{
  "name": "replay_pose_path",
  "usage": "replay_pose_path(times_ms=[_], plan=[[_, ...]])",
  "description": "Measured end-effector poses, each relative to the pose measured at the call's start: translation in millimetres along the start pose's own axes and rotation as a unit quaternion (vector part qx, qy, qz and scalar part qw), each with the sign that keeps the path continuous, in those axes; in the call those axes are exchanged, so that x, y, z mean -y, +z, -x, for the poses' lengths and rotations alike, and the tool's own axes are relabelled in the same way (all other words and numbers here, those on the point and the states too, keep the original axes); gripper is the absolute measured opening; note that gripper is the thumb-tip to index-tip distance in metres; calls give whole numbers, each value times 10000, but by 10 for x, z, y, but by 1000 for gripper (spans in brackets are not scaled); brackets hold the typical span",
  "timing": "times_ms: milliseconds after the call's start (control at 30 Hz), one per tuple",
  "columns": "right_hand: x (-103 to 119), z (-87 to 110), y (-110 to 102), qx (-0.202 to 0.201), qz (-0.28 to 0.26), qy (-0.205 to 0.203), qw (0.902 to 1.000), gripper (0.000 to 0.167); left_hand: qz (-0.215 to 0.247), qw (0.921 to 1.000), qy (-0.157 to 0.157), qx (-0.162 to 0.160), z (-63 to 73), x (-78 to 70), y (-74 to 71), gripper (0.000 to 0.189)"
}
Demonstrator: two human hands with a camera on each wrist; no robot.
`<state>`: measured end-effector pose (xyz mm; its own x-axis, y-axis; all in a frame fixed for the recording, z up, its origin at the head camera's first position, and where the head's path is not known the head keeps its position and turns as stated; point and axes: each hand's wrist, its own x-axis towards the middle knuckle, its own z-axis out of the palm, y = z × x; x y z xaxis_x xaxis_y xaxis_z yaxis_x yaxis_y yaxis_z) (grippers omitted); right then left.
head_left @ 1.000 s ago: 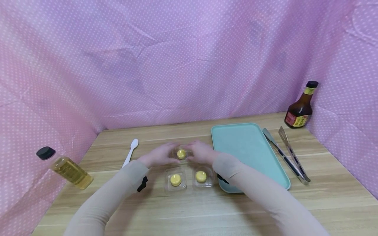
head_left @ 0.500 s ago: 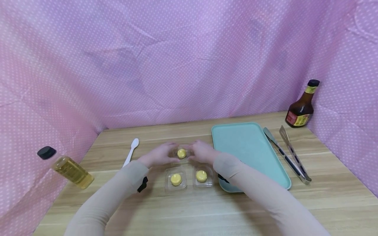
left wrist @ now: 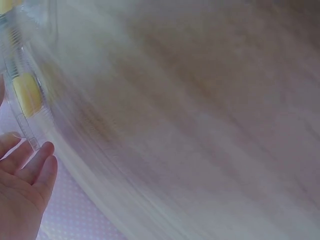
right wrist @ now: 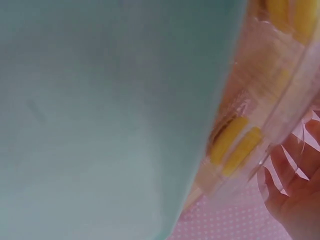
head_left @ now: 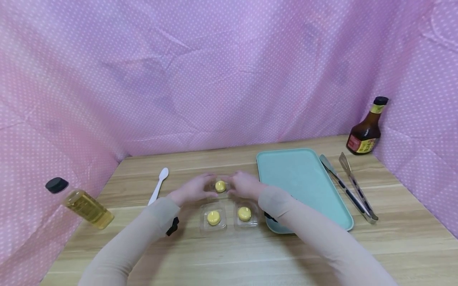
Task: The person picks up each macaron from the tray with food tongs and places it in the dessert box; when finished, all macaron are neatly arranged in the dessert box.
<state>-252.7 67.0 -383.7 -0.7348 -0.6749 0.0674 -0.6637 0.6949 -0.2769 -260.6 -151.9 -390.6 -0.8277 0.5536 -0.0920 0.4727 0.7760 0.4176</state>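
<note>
A yellow macaron [head_left: 220,186] sits in a clear plastic box [head_left: 222,178] in the middle of the table. From its left side my left hand [head_left: 194,187] holds this box, thumb toward me and fingers at the far side. My right hand [head_left: 245,184] holds it from the right in the same way. In the left wrist view, the fingertips [left wrist: 47,147] lie at the box's corner. Right fingers [right wrist: 280,162] meet the clear plastic in the right wrist view. Two more boxed macarons, a left macaron [head_left: 213,217] and a right macaron [head_left: 244,213], stand nearer me.
A teal tray [head_left: 297,171] lies under my right forearm's side, with metal tongs [head_left: 352,184] to its right. A white spoon [head_left: 159,184] lies left of my left hand. An oil bottle [head_left: 86,206] stands at left, a dark sauce bottle [head_left: 365,129] at back right.
</note>
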Motion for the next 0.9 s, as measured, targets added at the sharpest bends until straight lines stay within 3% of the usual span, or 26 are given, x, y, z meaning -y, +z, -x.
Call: replay_pose_path(times_ms=[533,700,900], plan=[[-57,-23,-20,178,-322,195,9991,59,92,9999,-127,30,-66,0,35,75],[-82,-24,-28,241,-558,281,9978,56,159,9998,14,78,-80,-25,26,77],[-141,13,-81,77,-916,347,9952,51,139,9995,-16,-299,-62,-19,-12,78]])
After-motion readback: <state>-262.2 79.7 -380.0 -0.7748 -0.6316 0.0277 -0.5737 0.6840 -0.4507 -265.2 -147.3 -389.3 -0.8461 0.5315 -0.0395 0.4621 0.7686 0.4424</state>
